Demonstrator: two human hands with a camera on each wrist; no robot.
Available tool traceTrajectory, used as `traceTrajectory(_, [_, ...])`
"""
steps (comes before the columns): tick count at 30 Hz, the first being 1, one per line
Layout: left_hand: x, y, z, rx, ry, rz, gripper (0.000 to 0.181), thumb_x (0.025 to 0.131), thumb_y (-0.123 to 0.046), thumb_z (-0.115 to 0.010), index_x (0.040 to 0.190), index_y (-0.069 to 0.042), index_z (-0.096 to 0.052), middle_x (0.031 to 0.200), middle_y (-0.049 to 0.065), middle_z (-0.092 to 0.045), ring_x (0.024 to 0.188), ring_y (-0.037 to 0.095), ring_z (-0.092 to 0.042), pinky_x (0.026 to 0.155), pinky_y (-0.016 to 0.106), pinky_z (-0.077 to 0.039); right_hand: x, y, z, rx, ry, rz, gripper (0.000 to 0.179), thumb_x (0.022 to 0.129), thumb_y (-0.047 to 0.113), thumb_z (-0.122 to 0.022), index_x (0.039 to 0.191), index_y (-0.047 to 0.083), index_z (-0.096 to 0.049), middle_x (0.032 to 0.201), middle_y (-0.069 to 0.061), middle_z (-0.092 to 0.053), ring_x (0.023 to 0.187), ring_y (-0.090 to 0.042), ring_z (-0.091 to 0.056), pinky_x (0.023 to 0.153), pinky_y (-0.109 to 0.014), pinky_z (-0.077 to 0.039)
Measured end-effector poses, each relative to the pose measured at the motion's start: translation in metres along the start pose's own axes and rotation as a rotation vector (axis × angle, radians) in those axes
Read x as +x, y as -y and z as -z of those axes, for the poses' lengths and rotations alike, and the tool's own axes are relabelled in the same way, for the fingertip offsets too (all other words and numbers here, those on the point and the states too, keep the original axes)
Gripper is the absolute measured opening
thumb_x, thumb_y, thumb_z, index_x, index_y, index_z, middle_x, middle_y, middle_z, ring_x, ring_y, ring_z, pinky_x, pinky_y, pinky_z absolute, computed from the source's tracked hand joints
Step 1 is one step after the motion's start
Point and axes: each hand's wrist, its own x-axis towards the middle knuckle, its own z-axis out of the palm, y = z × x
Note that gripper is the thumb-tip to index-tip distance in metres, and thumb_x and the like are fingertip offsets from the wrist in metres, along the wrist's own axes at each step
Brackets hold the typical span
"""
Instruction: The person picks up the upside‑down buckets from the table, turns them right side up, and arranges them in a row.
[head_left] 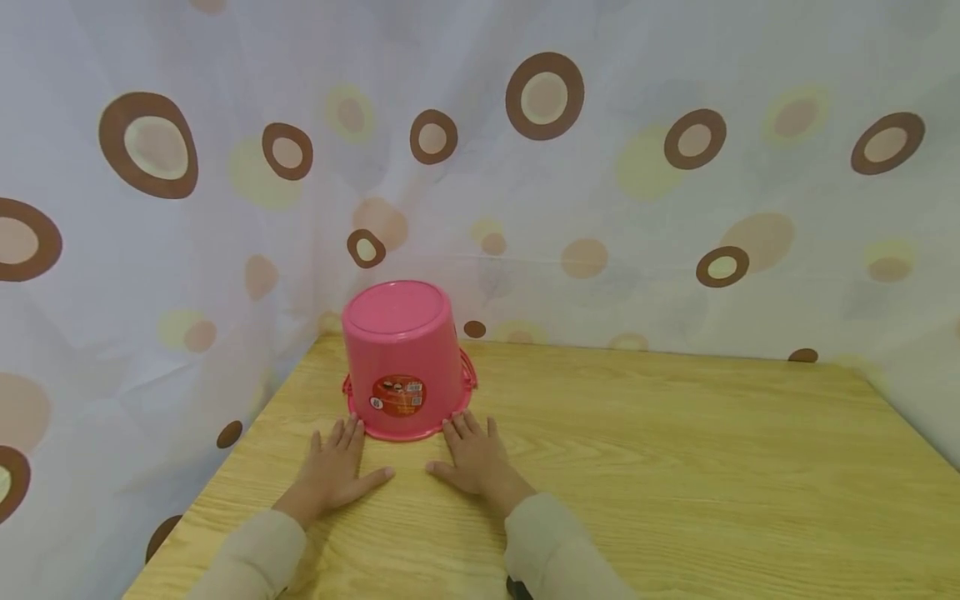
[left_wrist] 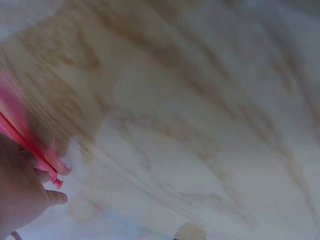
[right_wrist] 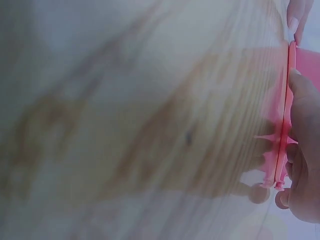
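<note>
A pink plastic bucket (head_left: 401,358) stands upside down on the wooden table, its base facing up and a round red label on its side. Its rim and folded handle lie low around the tabletop. My left hand (head_left: 330,471) lies palm down with spread fingers, its fingertips by the rim at the front left. Close to the rim at the front right is my right hand (head_left: 474,458), fingers straight and thumb pointing inward. In the right wrist view, the pink rim (right_wrist: 282,115) runs beside the fingers. Only part of the left hand (left_wrist: 22,187) shows in the left wrist view.
The wood-grain table (head_left: 675,467) stretches far to the right of the bucket. A pale curtain (head_left: 480,192) with brown and yellow circles hangs behind and at the left. A small dark object (head_left: 517,587) shows by the right sleeve at the bottom edge.
</note>
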Motion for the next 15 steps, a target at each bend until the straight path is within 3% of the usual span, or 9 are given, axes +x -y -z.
traceTrajectory(15, [0.0001,-0.0037,0.0012,-0.025,0.017,-0.012,0.094,0.086,-0.061,-0.047,0.143,0.01,-0.021,0.151,0.027,-0.016,0.139,0.045,-0.015,0.107,0.068,-0.007,-0.0048,-0.0069,0.0069,0.047,-0.019,0.044,0.069,0.092,0.054,-0.043,0.143,0.008,-0.036,0.152,-0.009,-0.03,0.141,-0.027,-0.025,0.115,-0.047,-0.02])
